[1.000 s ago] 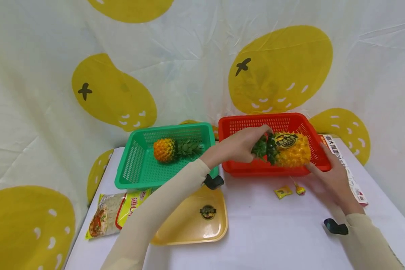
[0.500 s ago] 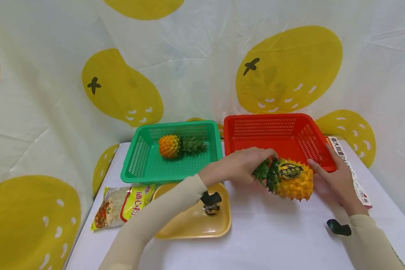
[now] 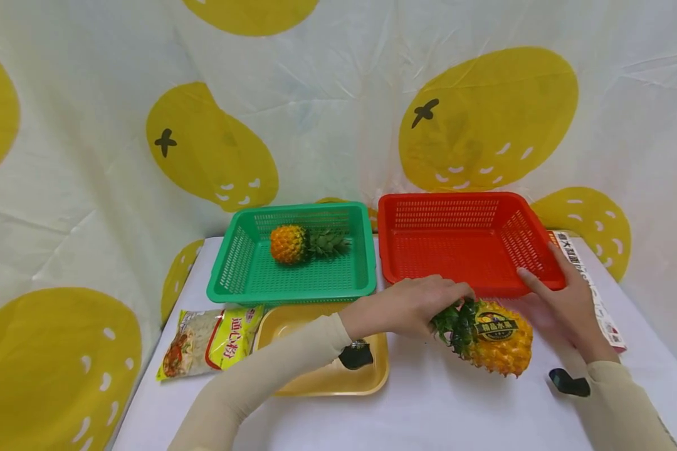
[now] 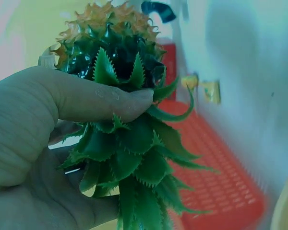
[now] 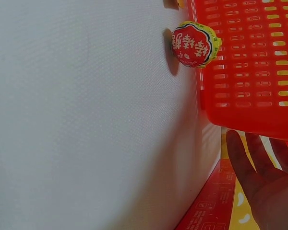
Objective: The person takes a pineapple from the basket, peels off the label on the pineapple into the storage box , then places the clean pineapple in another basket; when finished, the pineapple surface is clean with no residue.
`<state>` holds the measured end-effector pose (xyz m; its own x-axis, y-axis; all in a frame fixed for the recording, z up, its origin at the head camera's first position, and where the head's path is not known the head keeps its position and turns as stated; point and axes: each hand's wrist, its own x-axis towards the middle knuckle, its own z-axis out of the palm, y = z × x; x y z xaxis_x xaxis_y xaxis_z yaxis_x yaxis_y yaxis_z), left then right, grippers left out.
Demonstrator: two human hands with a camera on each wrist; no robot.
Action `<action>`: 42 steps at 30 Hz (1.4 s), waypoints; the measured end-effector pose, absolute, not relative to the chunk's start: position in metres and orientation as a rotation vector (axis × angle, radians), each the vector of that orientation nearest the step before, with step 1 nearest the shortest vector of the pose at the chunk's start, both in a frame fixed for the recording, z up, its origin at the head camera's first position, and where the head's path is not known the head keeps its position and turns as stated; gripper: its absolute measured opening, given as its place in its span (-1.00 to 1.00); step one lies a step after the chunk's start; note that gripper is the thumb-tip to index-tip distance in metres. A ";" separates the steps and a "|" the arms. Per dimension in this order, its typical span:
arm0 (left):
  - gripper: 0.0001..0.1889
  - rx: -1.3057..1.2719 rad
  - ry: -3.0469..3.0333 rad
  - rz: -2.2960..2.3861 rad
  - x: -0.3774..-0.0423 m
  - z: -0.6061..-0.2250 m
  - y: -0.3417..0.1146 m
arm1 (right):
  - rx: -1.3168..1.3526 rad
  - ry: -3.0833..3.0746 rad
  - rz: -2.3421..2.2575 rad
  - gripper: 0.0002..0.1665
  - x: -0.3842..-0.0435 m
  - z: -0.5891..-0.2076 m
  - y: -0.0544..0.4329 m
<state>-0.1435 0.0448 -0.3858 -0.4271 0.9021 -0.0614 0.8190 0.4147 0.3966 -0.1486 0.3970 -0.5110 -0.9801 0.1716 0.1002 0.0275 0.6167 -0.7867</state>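
Note:
By its green leafy crown, my left hand (image 3: 409, 308) holds a pineapple (image 3: 508, 347) with a black label. The fruit hangs over the white table in front of the red basket (image 3: 446, 260), its body tilted down to the right. In the left wrist view the thumb presses across the base of the crown leaves (image 4: 139, 155), and the other fingers are partly hidden behind them. My right hand (image 3: 566, 304) is at the red basket's front right corner, its thumb by the front rim. In the right wrist view its straight, spread fingers (image 5: 261, 155) touch the basket's outside.
A green basket (image 3: 242, 275) holds another pineapple (image 3: 288, 244). In front of it stand a yellow tray (image 3: 380, 369) and a pasta bag (image 3: 209, 344). A pasta box (image 3: 603, 310) lies right of the red basket; a wrapped lollipop (image 5: 196, 44) lies near its front edge.
My left hand has brought the pineapple out from over the red basket, towards me and over the table. My right hand has stayed at the basket's corner. The head view has shifted slightly.

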 end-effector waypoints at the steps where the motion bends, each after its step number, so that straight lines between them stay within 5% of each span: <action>1: -0.16 1.512 2.397 0.450 -0.142 -0.388 0.046 | -0.169 -2.674 1.298 0.10 -0.149 -0.510 0.397; 42: -0.23 1.460 2.379 0.331 -0.135 -0.469 0.052 | -0.170 -2.659 1.370 0.12 -0.146 -0.503 0.392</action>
<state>-0.1345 0.0521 -0.4689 -0.4210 0.8936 -0.1559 0.8171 0.4482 0.3626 -0.1461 0.3919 -0.5034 -0.9830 0.1667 0.0769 0.0342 0.5778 -0.8155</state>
